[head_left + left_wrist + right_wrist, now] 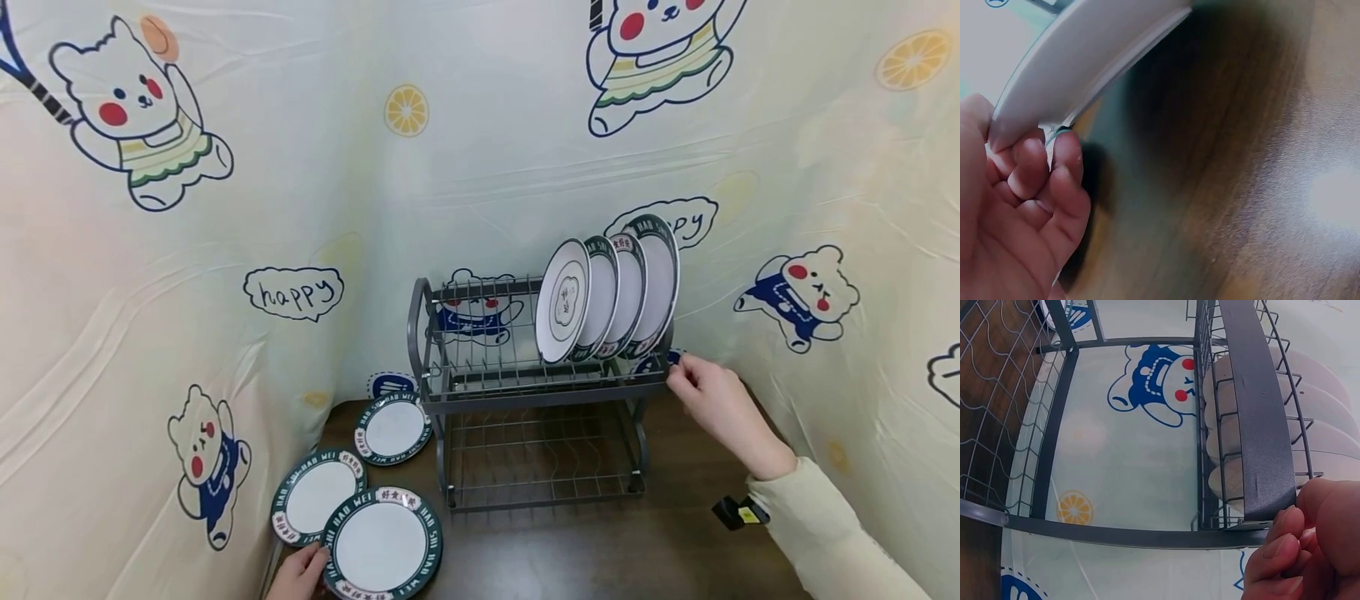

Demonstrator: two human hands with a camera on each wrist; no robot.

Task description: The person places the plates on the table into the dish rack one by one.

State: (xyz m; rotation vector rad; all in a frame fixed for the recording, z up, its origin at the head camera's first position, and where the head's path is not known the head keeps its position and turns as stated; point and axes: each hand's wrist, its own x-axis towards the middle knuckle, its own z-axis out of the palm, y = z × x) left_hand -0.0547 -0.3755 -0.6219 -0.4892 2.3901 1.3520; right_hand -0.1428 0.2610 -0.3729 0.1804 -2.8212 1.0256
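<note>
At the lower left, my left hand [299, 573] pinches the rim of a round plate [381, 546] with a dark green lettered border. In the left wrist view that plate [1088, 65] is tilted above the brown tabletop, thumb on one face and curled fingers [1030, 169] at its edge. My right hand [708, 400] grips the front right corner of a grey two-tier dish rack [540, 398]. The right wrist view has its thumb and curled fingers [1275, 553] against the end of the rack's flat front bar [1260, 412]. Several plates [564, 302] stand on edge in the upper tier's right half.
Two more green-rimmed plates lie left of the rack: one [318, 498] partly under the held plate's outline, a smaller one [393, 428] beside the rack's left leg. Cartoon-printed cloth [480, 192] hangs behind and at both sides of the brown table [555, 554].
</note>
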